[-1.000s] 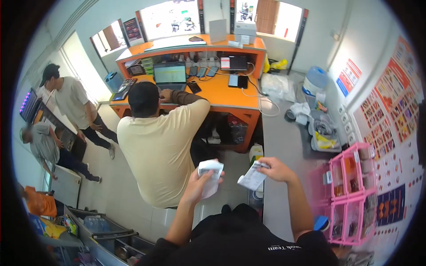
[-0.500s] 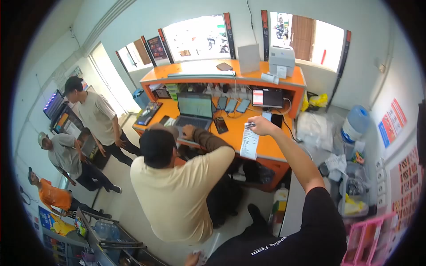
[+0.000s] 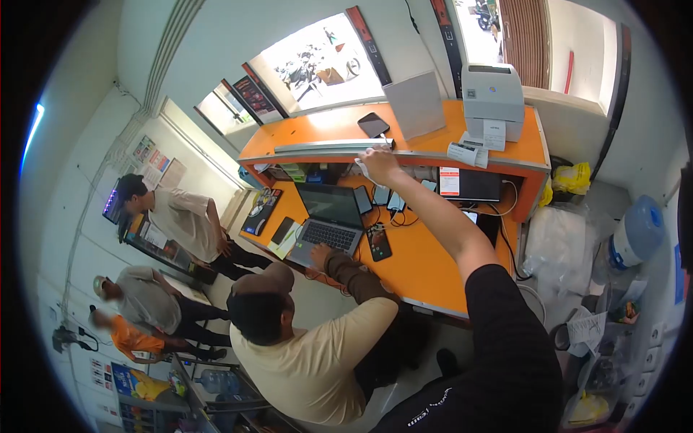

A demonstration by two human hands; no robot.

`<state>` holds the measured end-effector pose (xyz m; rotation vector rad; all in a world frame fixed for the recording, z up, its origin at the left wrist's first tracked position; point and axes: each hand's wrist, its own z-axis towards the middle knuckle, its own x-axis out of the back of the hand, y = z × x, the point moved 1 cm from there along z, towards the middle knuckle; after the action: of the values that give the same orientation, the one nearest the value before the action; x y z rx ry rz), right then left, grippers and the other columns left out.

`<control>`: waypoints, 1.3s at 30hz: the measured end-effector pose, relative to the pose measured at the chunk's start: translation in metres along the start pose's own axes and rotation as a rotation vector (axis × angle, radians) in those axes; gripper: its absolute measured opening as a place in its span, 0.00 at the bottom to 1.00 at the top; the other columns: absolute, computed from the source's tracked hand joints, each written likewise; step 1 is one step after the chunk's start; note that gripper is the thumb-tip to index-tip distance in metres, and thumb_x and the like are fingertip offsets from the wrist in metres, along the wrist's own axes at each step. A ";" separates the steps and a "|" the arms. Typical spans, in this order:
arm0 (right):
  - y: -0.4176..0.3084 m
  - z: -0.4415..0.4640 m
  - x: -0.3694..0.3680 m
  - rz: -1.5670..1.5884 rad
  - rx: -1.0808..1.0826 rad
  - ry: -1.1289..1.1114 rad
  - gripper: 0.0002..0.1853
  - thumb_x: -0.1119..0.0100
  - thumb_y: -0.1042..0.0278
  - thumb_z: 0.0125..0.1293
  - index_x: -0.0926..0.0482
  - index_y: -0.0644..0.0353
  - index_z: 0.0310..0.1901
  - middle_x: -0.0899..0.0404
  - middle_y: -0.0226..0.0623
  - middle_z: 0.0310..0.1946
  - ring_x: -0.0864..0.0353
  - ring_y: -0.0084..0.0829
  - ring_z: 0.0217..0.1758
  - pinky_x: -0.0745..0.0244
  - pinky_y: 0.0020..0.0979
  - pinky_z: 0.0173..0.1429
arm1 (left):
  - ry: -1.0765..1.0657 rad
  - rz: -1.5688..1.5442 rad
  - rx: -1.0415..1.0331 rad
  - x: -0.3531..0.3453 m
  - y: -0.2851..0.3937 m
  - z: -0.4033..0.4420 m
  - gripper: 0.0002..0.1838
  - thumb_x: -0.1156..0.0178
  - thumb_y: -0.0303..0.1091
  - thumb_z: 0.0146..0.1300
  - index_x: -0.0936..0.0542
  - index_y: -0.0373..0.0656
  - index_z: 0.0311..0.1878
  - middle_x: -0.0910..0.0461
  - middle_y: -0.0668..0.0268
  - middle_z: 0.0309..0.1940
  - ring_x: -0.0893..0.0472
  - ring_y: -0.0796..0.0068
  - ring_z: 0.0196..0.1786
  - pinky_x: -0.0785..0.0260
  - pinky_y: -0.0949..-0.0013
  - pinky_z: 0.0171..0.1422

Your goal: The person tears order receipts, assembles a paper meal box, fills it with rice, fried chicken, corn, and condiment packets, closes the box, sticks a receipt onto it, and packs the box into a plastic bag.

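Observation:
My right hand [image 3: 381, 164] is stretched out in front of the raised orange shelf [image 3: 437, 151], beyond the laptop. Its fingers are closed on a white paper receipt [image 3: 363, 171], of which only a crumpled edge shows. Below and to the left stands the open laptop [image 3: 328, 216], where a seated co-worker's hand [image 3: 321, 254] rests by the keyboard. Several phones lie on the orange desk, among them a dark phone [image 3: 378, 244] beside the laptop. My left hand is out of the frame.
A white label printer [image 3: 494, 101] with printed paper [image 3: 469, 154] stands on the shelf, near an upright panel [image 3: 416, 105] and a phone [image 3: 373, 125]. The co-worker in beige [image 3: 317, 346] sits close on my left. Cables and plastic bags [image 3: 556, 249] are at the right. Several people stand at the left.
My right hand has moved left and farther away with the receipt, toward the shelf. The view has turned, and my left hand has left the frame. The co-worker stays at the laptop.

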<state>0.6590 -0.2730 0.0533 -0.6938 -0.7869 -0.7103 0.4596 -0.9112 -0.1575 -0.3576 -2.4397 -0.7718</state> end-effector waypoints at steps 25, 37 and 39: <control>0.044 0.038 -0.059 -0.325 0.235 0.506 0.13 0.41 0.64 0.71 0.18 0.59 0.52 0.23 0.38 0.58 0.25 0.36 0.63 0.31 0.43 0.67 | -0.002 0.083 0.147 -0.019 0.049 0.026 0.28 0.37 0.49 0.72 0.28 0.45 0.68 0.24 0.58 0.60 0.23 0.54 0.59 0.30 0.52 0.63; 0.039 0.006 -0.053 -0.397 0.295 0.421 0.16 0.43 0.65 0.68 0.17 0.62 0.53 0.20 0.36 0.46 0.24 0.35 0.54 0.31 0.37 0.64 | 0.018 0.018 0.201 -0.038 0.035 0.009 0.31 0.36 0.48 0.71 0.32 0.46 0.71 0.27 0.56 0.65 0.26 0.50 0.63 0.32 0.49 0.66; 0.038 0.004 -0.052 -0.386 0.274 0.421 0.16 0.44 0.65 0.69 0.17 0.62 0.54 0.20 0.36 0.46 0.23 0.35 0.55 0.31 0.37 0.64 | 0.018 0.024 0.203 -0.039 0.033 0.008 0.32 0.36 0.48 0.71 0.32 0.47 0.72 0.28 0.56 0.66 0.26 0.49 0.64 0.32 0.49 0.66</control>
<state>0.6601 -0.2331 0.0032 -0.1294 -0.6140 -1.0331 0.5016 -0.8835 -0.1705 -0.2997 -2.4651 -0.5086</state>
